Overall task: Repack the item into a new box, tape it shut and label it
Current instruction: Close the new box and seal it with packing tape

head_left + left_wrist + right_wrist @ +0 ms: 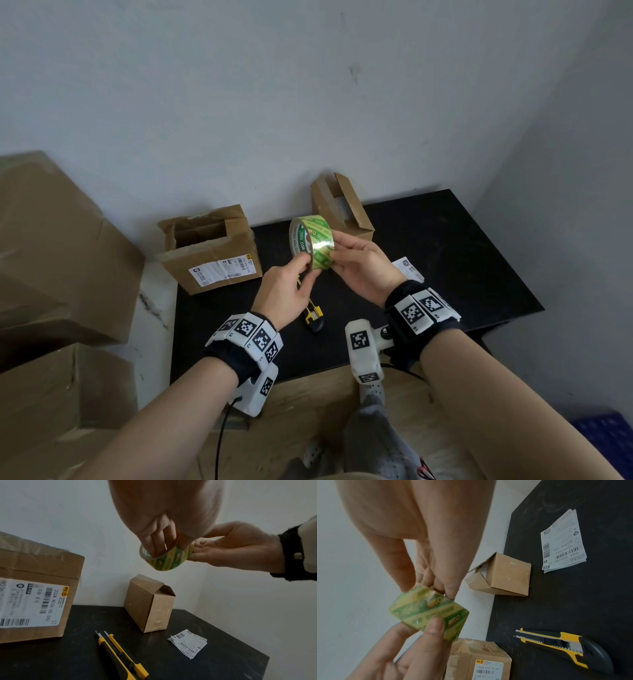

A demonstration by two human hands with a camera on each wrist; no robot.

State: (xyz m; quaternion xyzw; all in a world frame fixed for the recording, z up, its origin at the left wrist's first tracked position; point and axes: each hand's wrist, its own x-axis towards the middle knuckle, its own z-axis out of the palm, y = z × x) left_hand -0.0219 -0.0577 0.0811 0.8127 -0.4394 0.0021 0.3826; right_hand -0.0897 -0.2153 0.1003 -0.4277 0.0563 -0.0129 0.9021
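A green-and-yellow tape roll (311, 245) hangs in the air above the black table (462, 267), held between both hands. My left hand (291, 284) grips the roll (169, 559) from below and the left, fingers through its core. My right hand (359, 263) pinches the roll's (429, 609) right side with thumb and fingers. Behind them stands a small brown box (342, 209) with its top flaps open. An older, larger box (210, 248) with a shipping label stands open at the left. A loose white label (407, 268) lies on the table to the right.
A yellow-and-black utility knife (314, 317) lies on the table below my hands. Large cardboard cartons (51, 260) are stacked at the left. A grey wall backs the table, whose right edge (520, 274) drops to the floor.
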